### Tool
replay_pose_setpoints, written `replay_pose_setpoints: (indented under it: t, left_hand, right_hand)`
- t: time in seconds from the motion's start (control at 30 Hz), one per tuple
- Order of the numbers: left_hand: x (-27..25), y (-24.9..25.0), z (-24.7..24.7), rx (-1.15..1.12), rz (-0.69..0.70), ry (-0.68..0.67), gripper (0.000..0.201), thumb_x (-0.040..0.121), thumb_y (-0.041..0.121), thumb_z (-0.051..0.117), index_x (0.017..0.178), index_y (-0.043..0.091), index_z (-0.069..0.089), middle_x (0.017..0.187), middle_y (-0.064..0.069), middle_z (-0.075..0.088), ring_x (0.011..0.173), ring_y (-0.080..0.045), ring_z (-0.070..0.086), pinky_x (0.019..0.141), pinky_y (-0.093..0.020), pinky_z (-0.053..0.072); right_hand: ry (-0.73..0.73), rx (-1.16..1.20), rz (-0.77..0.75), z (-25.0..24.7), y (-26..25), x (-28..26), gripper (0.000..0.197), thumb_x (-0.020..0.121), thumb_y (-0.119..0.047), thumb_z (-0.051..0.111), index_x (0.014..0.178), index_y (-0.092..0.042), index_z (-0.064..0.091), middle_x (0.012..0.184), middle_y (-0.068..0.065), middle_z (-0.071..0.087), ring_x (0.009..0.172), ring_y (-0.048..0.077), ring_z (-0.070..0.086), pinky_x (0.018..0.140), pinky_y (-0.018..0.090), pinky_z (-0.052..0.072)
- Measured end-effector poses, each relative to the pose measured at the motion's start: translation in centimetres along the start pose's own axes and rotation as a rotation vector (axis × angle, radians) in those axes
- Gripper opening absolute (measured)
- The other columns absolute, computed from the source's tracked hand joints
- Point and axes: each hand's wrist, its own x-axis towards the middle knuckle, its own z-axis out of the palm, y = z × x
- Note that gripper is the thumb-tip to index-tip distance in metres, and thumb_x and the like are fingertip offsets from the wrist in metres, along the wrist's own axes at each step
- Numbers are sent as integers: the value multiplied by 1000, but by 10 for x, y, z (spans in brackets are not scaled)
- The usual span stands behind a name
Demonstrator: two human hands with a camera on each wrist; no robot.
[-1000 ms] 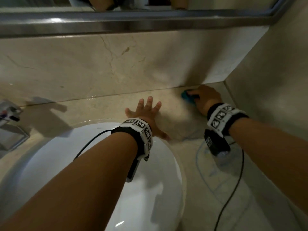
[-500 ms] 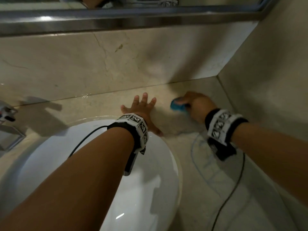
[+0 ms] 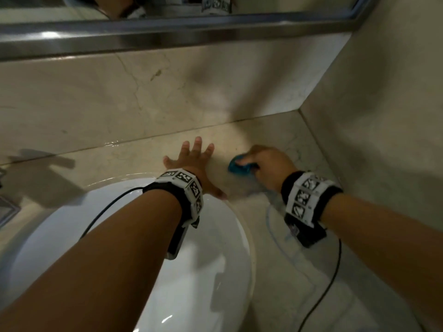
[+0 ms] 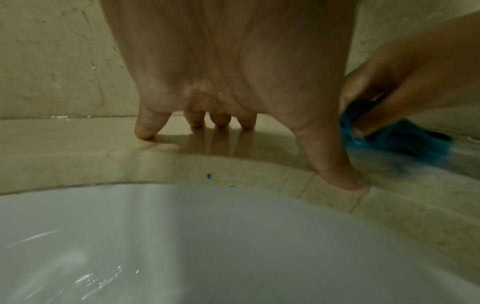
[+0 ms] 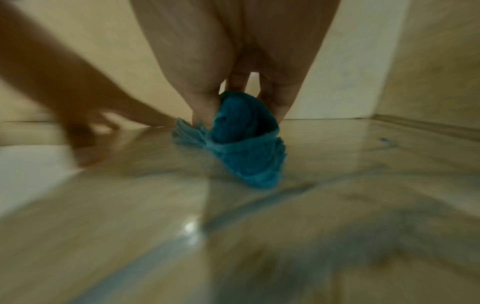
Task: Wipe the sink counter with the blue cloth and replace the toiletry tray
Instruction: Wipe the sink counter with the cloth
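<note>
My right hand (image 3: 260,164) grips a bunched blue cloth (image 3: 238,167) and presses it on the beige marble counter (image 3: 299,248), just right of my left hand. In the right wrist view the cloth (image 5: 246,152) sits crumpled under the curled fingers and is blurred. My left hand (image 3: 194,159) lies flat with fingers spread on the counter behind the sink rim; its fingertips (image 4: 145,133) and thumb touch the stone. The cloth (image 4: 389,142) shows at that view's right edge. No toiletry tray is in view.
A white basin (image 3: 203,271) fills the lower left, with wet streaks inside. A marble backsplash (image 3: 143,92) and side wall (image 3: 383,116) close off the corner. A steel mirror frame (image 3: 167,34) runs above. A tap part shows at far left (image 3: 7,209). Faint blue marks streak the counter (image 3: 282,236).
My right hand has dragged the cloth from the back corner leftward and toward me, close to my left hand. The left hand has stayed flat on the counter.
</note>
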Motion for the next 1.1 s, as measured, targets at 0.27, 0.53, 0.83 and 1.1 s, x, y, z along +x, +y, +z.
replay_pose_setpoints:
  t: [0.27,0.53,0.83,1.1]
  left_hand:
    - [-1,0,-1,-6,8,-1,136,48,74,75,147,41,-12,156,8,-23,146,-23,-15,111,-66,8]
    - [-2,-1,-1,-8,9,4,135,49,74,74,147,40,-12,156,8,-23,146,-23,-15,112,-65,10]
    - [-1,-2,-1,-4,12,4,135,48,76,73,147,42,-13,156,9,-23,146,-22,-14,111,-65,10]
    - [-2,0,-1,-5,0,-1,136,48,75,74,146,42,-14,156,9,-23,146,-22,-14,112,-64,10]
  right_hand:
    - [65,-78,112,-10,3,-3,37,88,-9,51,119,-24,62,124,8,57,113,28,52,91,28,40]
    - [2,-52,-39,-1,2,-4,33,87,-13,55,117,-24,65,121,6,59,111,27,55,89,21,37]
    - [186,-51,148,-1,20,18,43,87,-9,47,125,-26,57,125,13,54,115,32,48,96,39,41]
    - [89,-114,57,-6,13,25,42,89,-8,46,126,-26,56,128,12,51,117,32,47,97,38,41]
